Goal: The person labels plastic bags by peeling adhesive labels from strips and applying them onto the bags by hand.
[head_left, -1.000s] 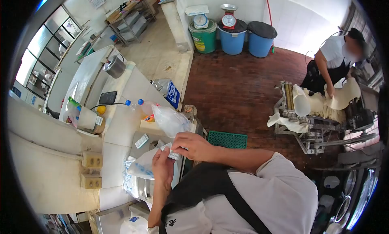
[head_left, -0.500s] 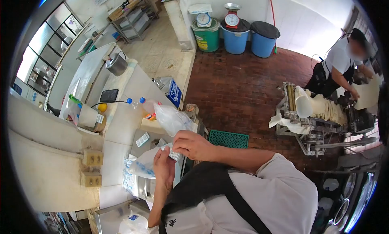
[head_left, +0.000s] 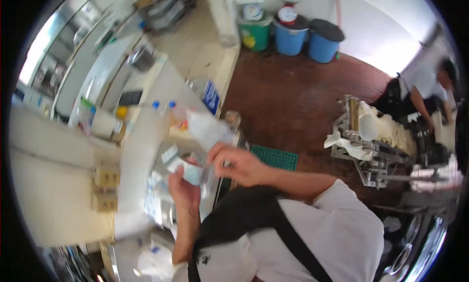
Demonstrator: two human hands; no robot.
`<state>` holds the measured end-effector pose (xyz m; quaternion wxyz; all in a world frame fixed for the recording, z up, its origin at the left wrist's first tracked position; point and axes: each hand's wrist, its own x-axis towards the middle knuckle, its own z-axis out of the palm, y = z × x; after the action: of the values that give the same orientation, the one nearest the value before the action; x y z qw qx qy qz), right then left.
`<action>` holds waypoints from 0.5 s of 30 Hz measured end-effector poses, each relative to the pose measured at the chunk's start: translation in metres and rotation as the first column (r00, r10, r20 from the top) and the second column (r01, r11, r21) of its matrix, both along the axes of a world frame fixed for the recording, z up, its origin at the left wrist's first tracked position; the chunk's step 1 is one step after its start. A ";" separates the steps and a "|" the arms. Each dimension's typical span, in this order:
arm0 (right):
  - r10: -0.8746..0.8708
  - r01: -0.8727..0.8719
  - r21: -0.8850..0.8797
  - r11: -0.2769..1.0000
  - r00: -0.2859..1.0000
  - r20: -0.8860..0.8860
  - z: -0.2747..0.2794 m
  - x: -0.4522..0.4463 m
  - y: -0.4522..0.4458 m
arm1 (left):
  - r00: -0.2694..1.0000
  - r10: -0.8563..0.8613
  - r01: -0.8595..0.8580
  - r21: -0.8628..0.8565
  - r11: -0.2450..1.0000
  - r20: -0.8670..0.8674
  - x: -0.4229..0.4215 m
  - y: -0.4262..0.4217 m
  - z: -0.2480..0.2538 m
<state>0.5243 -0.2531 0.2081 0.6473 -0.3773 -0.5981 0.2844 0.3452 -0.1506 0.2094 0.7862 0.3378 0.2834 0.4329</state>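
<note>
My left hand is closed around a small pale packet, which is blurred. To its right, my right hand has its fingers curled together; whatever is between them is too small and smeared to tell. A clear plastic bag lies just beyond my right hand. Beside my left fingertips, a small white and green box rests on the metal surface. More thin clear plastic shows between and below the hands.
Bottles with blue caps, a dark phone and a metal pot stand along the counter. A green mat lies on the floor. At the right, a co-worker bends over a machine carrying pale sheets.
The view has shifted and blurred. My left hand has moved left with the packet, apart from my right hand. The co-worker has moved farther right along the machine.
</note>
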 end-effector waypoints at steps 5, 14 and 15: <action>0.204 -0.229 -0.061 0.971 0.937 -0.283 -0.008 0.015 0.011 | 0.977 0.008 -0.088 0.368 0.926 0.212 -0.066 0.020 0.056; 0.208 -0.380 -0.477 0.793 0.904 -0.374 -0.059 -0.032 0.051 | 0.499 0.683 -0.043 0.772 0.634 -0.533 -0.141 0.014 0.071; 0.199 -0.383 -0.528 0.758 0.907 -0.371 -0.067 -0.037 0.053 | 0.334 0.789 0.068 0.848 0.525 -0.516 -0.133 0.016 0.059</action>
<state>0.4874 -0.2003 0.1414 0.5258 -0.4142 -0.4291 0.6064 0.2118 -0.1344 0.2685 0.1561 0.7149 0.5130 0.4488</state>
